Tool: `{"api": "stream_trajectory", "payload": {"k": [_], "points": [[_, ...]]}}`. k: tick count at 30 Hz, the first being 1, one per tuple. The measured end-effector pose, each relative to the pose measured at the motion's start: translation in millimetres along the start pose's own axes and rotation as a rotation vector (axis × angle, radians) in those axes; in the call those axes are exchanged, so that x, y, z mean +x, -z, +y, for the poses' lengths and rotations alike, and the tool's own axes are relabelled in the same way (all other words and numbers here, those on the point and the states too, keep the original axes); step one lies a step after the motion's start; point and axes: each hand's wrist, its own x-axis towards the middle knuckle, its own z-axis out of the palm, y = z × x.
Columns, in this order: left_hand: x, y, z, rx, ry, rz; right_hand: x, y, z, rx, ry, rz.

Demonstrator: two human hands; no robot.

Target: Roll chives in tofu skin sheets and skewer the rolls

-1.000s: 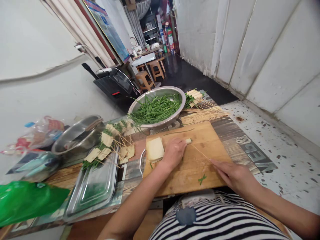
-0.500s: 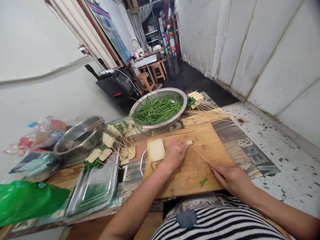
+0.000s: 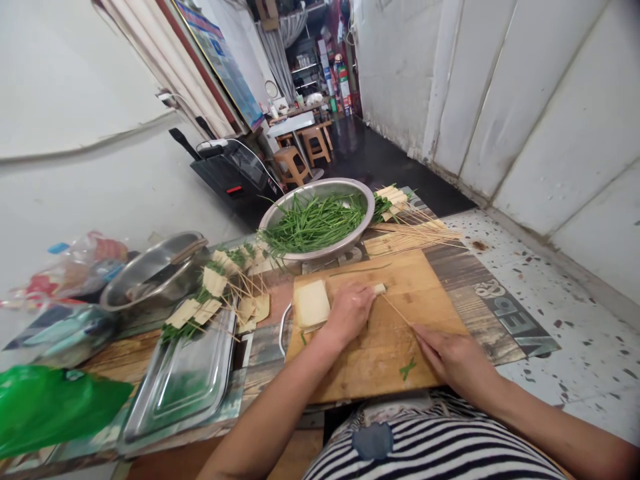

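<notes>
My left hand (image 3: 350, 310) presses down on a rolled piece of tofu skin (image 3: 379, 289) on the wooden cutting board (image 3: 400, 267), fingers closed over it. My right hand (image 3: 443, 353) pinches a thin bamboo skewer (image 3: 397, 311) whose tip touches the roll's end. A stack of pale tofu sheets (image 3: 311, 303) lies just left of my left hand. A scrap of green chive (image 3: 406, 367) lies on the board near my right hand.
A steel bowl of chives (image 3: 315, 220) stands behind the board, with loose skewers (image 3: 415, 233) and finished rolls (image 3: 393, 197) to its right. Finished skewers (image 3: 215, 293) rest on a steel tray (image 3: 185, 373). A second bowl (image 3: 155, 273) and plastic bags (image 3: 55, 407) sit left.
The skewer and my right hand have moved slightly left toward the roll; the left hand has stayed on the roll. The camera view shifted a little.
</notes>
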Motion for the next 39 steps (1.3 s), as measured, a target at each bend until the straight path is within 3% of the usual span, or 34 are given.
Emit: {"api": "stream_trajectory", "payload": {"k": [8,18,26,30,36,39], "points": [[1,1,1,-0.026,-0.011,0.006,11,-1,-3,-0.110,0.031,-0.034],[0,-2,-1,-0.046,-0.012,0.003,76,10,-15,-0.177,-0.045,-0.348],[-3,-8,-2,-0.046,-0.020,0.038,66,3,-1,-0.263,0.009,-0.258],[8,-13,-1,0.081,0.007,0.081,70,13,27,-0.269,0.055,-0.225],[58,-37,5,0.217,0.132,0.041,99,18,108,-0.250,0.198,-0.112],[71,-49,15,0.207,0.183,0.027,102,11,134,-0.240,0.216,-0.132]]}}
